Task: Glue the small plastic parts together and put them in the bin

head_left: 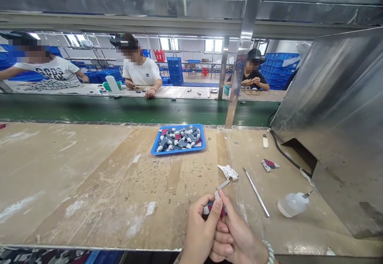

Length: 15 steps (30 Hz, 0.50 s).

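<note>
Near the table's front edge, my left hand [200, 226] and my right hand [239, 232] are pressed together around a small maroon, dark blue and white plastic part [206, 209]. Both hands are closed, and the fingers cover most of the part. A small light grey piece [217, 194] sticks up between my fingertips. Just beyond them lies a grey strip [223, 184] beside a crumpled white tissue [229, 172]. To the right of my right hand rests a slim silver craft knife [256, 192]. Farther right is a translucent squeeze bottle [293, 204] with a thin nozzle.
A blue tray [178, 151] heaped with similar parts stands at the table's back. A maroon-and-grey part [269, 165] lies near a metal housing [338, 136] and a black cable [285, 152]. Beyond the green conveyor belt [125, 110], several people work. A metal post [239, 68] rises behind the table.
</note>
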Each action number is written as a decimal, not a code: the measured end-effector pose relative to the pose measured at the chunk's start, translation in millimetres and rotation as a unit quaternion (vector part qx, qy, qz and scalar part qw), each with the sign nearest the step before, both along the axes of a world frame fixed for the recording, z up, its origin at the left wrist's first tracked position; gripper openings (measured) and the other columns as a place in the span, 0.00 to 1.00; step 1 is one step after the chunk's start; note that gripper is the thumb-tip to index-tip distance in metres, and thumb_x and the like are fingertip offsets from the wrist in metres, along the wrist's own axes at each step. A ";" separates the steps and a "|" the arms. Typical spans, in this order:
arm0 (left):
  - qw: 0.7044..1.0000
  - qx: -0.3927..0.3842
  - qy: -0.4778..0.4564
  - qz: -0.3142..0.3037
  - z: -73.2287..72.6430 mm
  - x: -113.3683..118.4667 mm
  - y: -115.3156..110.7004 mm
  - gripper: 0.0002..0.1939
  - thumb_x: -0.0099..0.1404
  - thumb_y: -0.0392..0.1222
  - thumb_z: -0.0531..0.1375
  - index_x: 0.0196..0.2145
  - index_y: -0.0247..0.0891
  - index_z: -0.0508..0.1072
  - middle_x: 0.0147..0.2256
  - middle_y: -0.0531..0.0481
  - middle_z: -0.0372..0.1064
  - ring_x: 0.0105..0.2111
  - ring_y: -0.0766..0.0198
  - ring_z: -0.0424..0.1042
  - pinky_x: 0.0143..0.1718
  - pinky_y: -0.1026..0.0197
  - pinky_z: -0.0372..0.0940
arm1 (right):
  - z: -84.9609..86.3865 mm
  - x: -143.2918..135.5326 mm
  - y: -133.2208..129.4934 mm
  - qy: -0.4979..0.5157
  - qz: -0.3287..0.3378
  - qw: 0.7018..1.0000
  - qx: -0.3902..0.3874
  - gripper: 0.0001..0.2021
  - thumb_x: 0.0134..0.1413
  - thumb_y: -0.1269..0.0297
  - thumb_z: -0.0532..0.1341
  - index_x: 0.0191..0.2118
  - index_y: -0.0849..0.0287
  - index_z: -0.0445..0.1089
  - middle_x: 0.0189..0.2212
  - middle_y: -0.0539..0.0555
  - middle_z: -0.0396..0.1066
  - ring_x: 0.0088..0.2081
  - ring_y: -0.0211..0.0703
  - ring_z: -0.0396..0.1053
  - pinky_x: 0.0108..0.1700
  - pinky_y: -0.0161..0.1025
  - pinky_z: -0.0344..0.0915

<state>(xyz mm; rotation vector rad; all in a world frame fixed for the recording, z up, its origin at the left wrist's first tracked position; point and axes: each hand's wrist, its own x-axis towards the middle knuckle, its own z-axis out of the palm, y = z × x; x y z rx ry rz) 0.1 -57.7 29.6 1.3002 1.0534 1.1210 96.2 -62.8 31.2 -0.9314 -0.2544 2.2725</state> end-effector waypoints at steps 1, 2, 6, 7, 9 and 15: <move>1.000 0.000 -0.003 0.001 -0.2 -0.3 0.0 0.26 0.65 0.63 0.61 0.26 0.34 0.70 0.20 0.55 0.59 0.22 0.70 0.59 0.25 0.68 0.56 | -3.4 -0.9 0.7 0.003 0.011 1.000 0.004 0.44 0.58 0.33 0.19 0.05 0.56 0.42 0.03 0.46 0.35 0.05 0.31 0.44 0.11 0.29 0.43; 1.000 0.000 -0.007 0.003 -0.5 -0.7 -0.4 0.26 0.65 0.63 0.61 0.27 0.34 0.70 0.20 0.55 0.59 0.22 0.70 0.59 0.25 0.68 0.56 | -6.9 -1.6 1.4 0.005 0.021 1.000 0.009 0.44 0.56 0.33 0.17 0.04 0.56 0.41 0.02 0.47 0.35 0.05 0.31 0.44 0.10 0.28 0.42; 1.000 -0.004 -0.018 0.008 -1.7 -2.4 -4.1 0.26 0.64 0.63 0.62 0.28 0.33 0.72 0.21 0.54 0.61 0.22 0.70 0.60 0.25 0.68 0.57 | -17.5 -0.9 0.6 0.009 0.047 0.997 0.055 0.44 0.46 0.24 0.21 0.04 0.56 0.42 0.02 0.47 0.37 0.05 0.30 0.45 0.11 0.28 0.42; 1.000 -0.006 -0.021 0.009 -1.8 -2.7 -5.1 0.27 0.63 0.64 0.62 0.28 0.33 0.72 0.21 0.54 0.61 0.22 0.70 0.60 0.26 0.68 0.57 | -18.8 -0.2 -0.3 0.014 0.050 0.996 0.070 0.44 0.44 0.21 0.24 0.04 0.56 0.42 0.02 0.47 0.37 0.06 0.30 0.45 0.11 0.28 0.42; 1.000 -0.009 -0.025 0.010 -1.4 -2.7 -6.6 0.27 0.63 0.64 0.63 0.28 0.33 0.73 0.22 0.53 0.62 0.23 0.69 0.60 0.26 0.68 0.57 | -20.6 1.0 -2.2 0.029 0.057 0.994 0.094 0.44 0.42 0.18 0.28 0.05 0.56 0.42 0.02 0.46 0.36 0.06 0.29 0.45 0.11 0.28 0.41; 1.000 -0.007 -0.025 0.017 0.8 -0.6 -6.7 0.25 0.63 0.62 0.63 0.28 0.33 0.74 0.21 0.53 0.61 0.23 0.70 0.60 0.26 0.68 0.57 | -32.6 2.8 -1.8 0.020 0.058 0.990 0.130 0.43 0.44 0.16 0.42 0.08 0.55 0.41 0.03 0.45 0.38 0.08 0.29 0.43 0.11 0.27 0.43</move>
